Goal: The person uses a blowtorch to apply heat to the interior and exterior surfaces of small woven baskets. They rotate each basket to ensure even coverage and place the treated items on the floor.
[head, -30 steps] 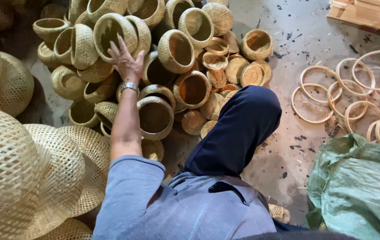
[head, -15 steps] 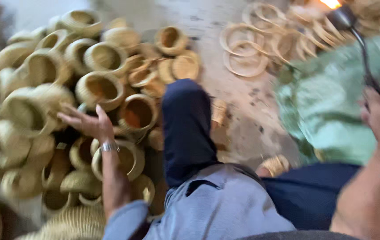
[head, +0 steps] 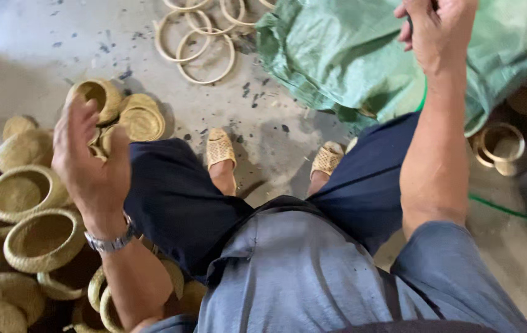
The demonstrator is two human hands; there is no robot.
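— On the concrete floor (head: pixel 78 43), seen from the head camera, what sits closest to the hands?

— Woven baskets (head: pixel 26 191) lie heaped at the person's left. Left hand (head: pixel 88 163) hovers just above them, fingers spread apart and empty, a metal wristwatch (head: pixel 110 242) on the wrist. It touches none of them.

— And the other hand?

— Right hand (head: pixel 436 31) is raised at the top edge, over the green sack (head: pixel 337 55). Its fingers curl together around something thin and dark; what that is, I cannot tell.

— How many baskets?

— Roughly a dozen show, though blur and the frame edge make an exact count impossible. Two flat woven lids (head: pixel 140 120) lie beside the far basket.

— Anything else counted?

— About five pale bamboo rings (head: pixel 205 58) overlap near the sack, well apart from the left hand. Two woven sandals (head: pixel 220 148) are on the person's feet between the dark trouser legs. One more ring-shaped rim (head: pixel 501 143) lies at the right.
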